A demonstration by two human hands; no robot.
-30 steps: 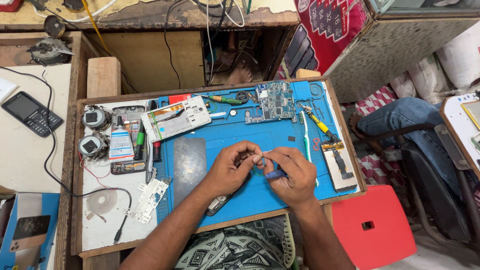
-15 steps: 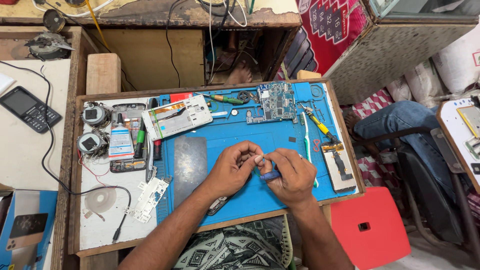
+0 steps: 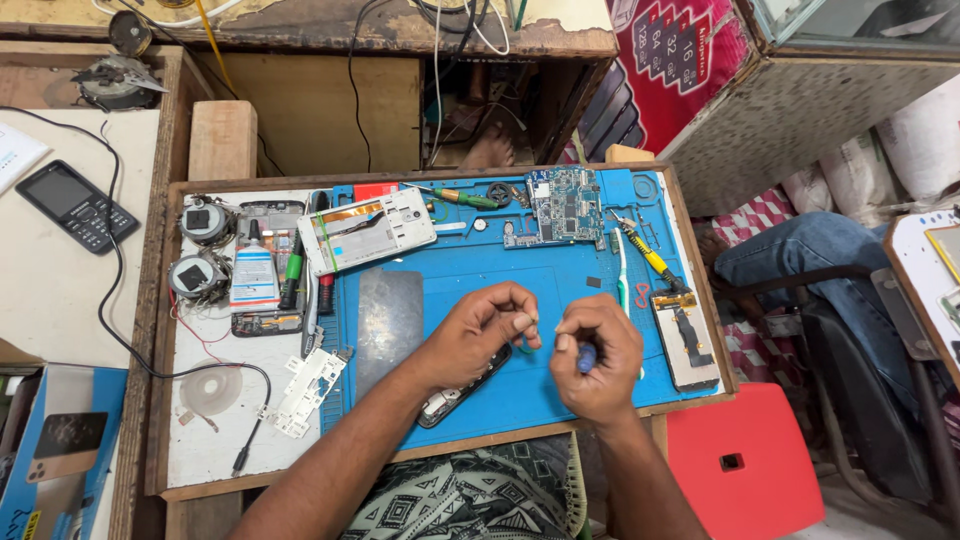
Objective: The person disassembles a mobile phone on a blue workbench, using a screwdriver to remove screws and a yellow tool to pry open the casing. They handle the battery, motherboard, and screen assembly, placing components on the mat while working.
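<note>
My left hand (image 3: 478,332) hovers over the blue work mat (image 3: 470,275), its fingertips pinched on a small thin part that I cannot make out. My right hand (image 3: 597,358) is closed around a blue-handled tool (image 3: 586,358), close beside the left hand. Under my left wrist lies an opened phone body (image 3: 455,393). A green circuit board (image 3: 556,206) rests at the far side of the mat, and a white phone frame (image 3: 364,229) lies at its upper left.
A yellow-handled screwdriver (image 3: 645,256), a phone screen with flex cable (image 3: 686,338) and a white toothbrush lie right of my hands. A grey metal plate (image 3: 388,320), glue bottle (image 3: 254,276) and round parts sit left. A keypad phone (image 3: 76,205) is on the side table; a red stool (image 3: 746,452) stands at right.
My hands have drawn slightly apart and shifted toward me; the right hand now holds the blue tool a little away from the left fingertips.
</note>
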